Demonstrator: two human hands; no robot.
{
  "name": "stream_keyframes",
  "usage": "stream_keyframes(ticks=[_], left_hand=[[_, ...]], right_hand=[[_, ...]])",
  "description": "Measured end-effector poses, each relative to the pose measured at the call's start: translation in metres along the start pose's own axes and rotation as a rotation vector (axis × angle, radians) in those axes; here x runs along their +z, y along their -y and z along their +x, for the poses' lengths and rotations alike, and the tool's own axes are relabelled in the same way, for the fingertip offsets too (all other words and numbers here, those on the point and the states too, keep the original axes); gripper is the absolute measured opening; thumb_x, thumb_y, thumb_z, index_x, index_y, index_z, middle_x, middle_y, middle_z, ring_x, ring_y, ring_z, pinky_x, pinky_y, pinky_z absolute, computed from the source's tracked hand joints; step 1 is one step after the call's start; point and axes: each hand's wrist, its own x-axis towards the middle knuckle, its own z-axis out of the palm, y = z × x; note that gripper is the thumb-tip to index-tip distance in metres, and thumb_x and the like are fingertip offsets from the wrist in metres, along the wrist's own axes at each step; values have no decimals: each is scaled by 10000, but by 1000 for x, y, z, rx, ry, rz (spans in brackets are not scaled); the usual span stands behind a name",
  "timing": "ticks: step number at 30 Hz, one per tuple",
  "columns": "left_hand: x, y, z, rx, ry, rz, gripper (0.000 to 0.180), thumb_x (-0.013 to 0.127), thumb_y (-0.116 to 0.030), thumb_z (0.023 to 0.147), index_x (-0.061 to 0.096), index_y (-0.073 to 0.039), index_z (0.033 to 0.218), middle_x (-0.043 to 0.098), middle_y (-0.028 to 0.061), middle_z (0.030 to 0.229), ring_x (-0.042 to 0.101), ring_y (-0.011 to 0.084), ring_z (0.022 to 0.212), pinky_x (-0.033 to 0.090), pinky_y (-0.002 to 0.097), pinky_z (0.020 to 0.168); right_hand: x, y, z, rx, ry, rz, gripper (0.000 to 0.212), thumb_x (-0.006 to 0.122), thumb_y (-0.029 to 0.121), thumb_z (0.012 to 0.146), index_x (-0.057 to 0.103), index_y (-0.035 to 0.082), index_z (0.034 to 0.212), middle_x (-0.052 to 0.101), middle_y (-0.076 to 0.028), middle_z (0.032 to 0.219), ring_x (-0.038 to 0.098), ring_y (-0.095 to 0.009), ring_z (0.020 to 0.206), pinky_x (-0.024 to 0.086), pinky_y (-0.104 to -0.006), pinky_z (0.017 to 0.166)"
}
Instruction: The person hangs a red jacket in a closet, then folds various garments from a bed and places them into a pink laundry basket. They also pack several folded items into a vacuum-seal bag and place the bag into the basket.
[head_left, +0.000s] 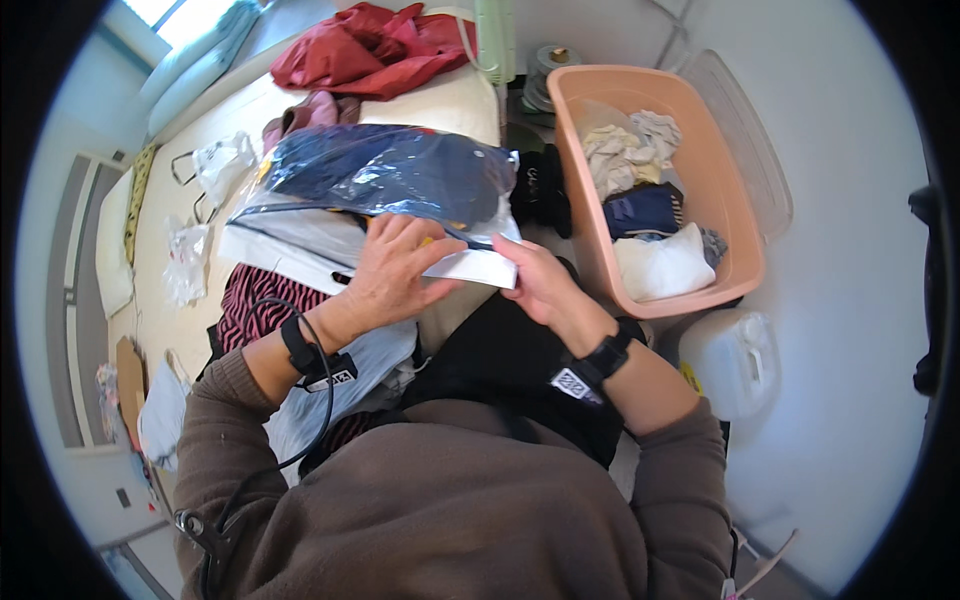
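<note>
A clear plastic garment bag [480, 205] with folded dark navy clothing [345, 160] inside lies across in front of me. Along its near edge runs a dark zip-like strip, with a white band below it. My left hand [395, 268] is bent over this near edge, its fingers closed on the plastic and its thumb pointing right along the white band. At the bag's near right corner my right hand [543, 282] pinches the edge between thumb and fingers. The fingertips under the corner are hidden.
A peach plastic tub [735, 235] holding several folded clothes stands at right, its clear lid [750, 140] behind it. A translucent jug [735, 365] sits nearer. On the bed [150, 290] lie a red garment [375, 50], white plastic bags [222, 165] and a pink-black striped cloth [262, 310].
</note>
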Motion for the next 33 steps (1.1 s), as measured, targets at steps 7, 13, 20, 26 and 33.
stream_keyframes(ticks=[7,13,20,26,33], left_hand=[[52,9,-29,-465,-17,-143,225,692,-299,868,755,-83,875,662,100,900,585,326,964,447,445,834],[72,14,-23,-890,64,-1133,248,719,-194,899,695,12,1034,681,10,959,587,58,890,455,224,803],[76,13,-9,-941,74,-1262,200,758,-192,850,724,-45,981,682,7,906,597,83,831,479,256,760],[57,17,-6,-835,186,-607,249,802,-245,796,719,-82,965,679,45,925,624,192,924,467,321,832],[18,-3,-17,173,-48,36,470,792,-257,741,659,-140,1177,630,58,1104,558,257,1094,381,409,967]], right_hand=[[-13,-12,-5,77,-106,-206,276,629,376,983,613,101,989,548,38,747,419,-53,579,318,-206,522],[-14,-19,-5,72,-113,-225,287,641,384,976,650,99,1011,569,45,768,416,-45,593,335,-206,534],[-18,-16,-4,-36,-106,-507,309,659,379,964,690,88,1063,637,31,819,459,-39,624,345,-196,532],[-17,-14,-5,11,-122,-322,293,672,355,956,662,71,1028,621,20,810,466,-55,622,362,-212,523],[-7,0,-6,22,-47,-235,245,670,333,949,632,93,979,601,17,789,500,-64,639,362,-211,527]])
